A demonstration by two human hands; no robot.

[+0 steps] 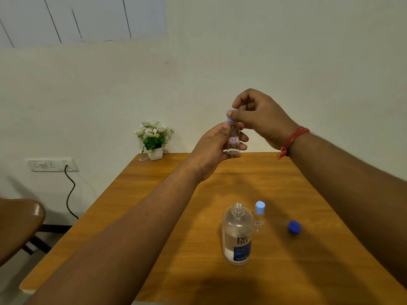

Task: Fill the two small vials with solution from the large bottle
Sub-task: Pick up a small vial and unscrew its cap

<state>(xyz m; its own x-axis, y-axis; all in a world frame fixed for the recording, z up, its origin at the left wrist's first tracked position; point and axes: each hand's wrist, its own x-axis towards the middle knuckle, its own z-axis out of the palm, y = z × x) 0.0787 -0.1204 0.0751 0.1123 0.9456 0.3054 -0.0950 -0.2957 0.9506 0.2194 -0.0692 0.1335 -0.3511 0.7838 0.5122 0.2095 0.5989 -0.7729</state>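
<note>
While left hand (pixel 212 148) grips clear vial (pixel 233 137), right hand (pixel 259 116) pinches its light-blue cap (pixel 230 114) — large bottle (pixel 237 234) uncapped, part-full.

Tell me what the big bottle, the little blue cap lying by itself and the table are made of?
Large bottle: probably clear plastic, since you see through it, though glass can't be ruled out. Dark blue cap: likely plastic, solid colour with a dull shine. Table: wood or a wood-look laminate, with visible grain lines and a smooth, slightly glossy top.
</note>
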